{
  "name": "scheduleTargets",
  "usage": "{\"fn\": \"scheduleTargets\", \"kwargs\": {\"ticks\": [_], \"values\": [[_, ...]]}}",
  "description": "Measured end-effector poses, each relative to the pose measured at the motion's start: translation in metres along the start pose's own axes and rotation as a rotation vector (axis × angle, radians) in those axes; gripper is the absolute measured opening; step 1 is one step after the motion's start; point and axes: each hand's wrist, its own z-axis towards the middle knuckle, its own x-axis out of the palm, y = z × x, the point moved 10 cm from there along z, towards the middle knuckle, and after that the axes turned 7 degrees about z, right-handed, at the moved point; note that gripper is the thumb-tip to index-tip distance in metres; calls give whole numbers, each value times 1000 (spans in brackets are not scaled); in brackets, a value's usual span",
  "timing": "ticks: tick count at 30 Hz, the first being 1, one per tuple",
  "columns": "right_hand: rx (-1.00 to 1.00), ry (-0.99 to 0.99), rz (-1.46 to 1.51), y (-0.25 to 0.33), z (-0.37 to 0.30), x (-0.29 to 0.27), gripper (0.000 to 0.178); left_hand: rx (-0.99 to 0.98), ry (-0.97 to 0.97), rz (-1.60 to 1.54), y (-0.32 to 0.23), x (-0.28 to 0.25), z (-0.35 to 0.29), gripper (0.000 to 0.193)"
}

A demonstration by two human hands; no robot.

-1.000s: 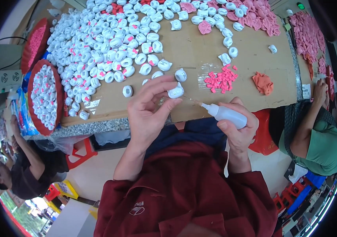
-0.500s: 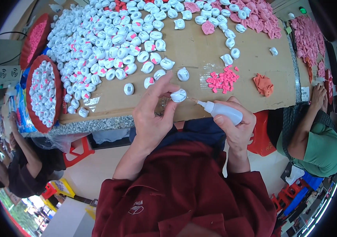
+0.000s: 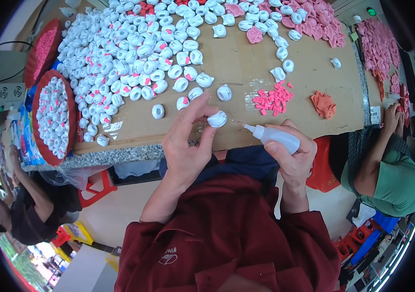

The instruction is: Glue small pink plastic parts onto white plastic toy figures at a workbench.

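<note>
My left hand (image 3: 183,143) pinches a small white cat-head-shaped piece (image 3: 216,119) between thumb and fingers, just over the front of the cardboard-covered table. Wrapped round a translucent squeeze bottle (image 3: 281,139) is my right hand (image 3: 296,160). The bottle lies tilted, its thin nozzle aimed left at the white piece, with a small gap between them. Beyond the bottle is a little pile of bright pink pieces (image 3: 271,99). A single white piece (image 3: 224,92) sits just past my left fingertips. What the held piece's far side looks like is hidden.
A big heap of white pieces (image 3: 120,53), some with pink bows, covers the left and back. Red bowls (image 3: 72,124) stand at the left edge. A crumpled orange cloth (image 3: 324,104) lies to the right, pink parts (image 3: 319,27) behind. Other people sit on both sides.
The white piece in my left hand has shifted slightly left, away from the nozzle, and turned a little. The bottle has barely moved.
</note>
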Motion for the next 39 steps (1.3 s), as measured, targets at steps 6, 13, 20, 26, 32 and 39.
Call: {"fn": "scheduleTargets", "kwargs": {"ticks": [6, 13, 20, 26, 32, 39], "values": [[8, 2, -4, -1, -2, -1, 27, -33, 10, 6, 3, -1, -2, 52], [78, -136, 170, -7, 0, -4, 35, -234, 112, -407, 22, 9, -11, 41], [-231, -19, -96, -4, 25, 33, 32, -435, 143, -650, 30, 13, -32, 38], [-184, -31, -212, -11, 26, 48, 30, -409, 135, -663, 31, 12, -35, 35], [-177, -186, -483, 15, 10, -7, 22, -446, 156, -704, 29, 17, -36, 31], [-236, -108, -717, 3, 19, 1, 12, -440, 205, -717, 22, 33, -36, 29]]}}
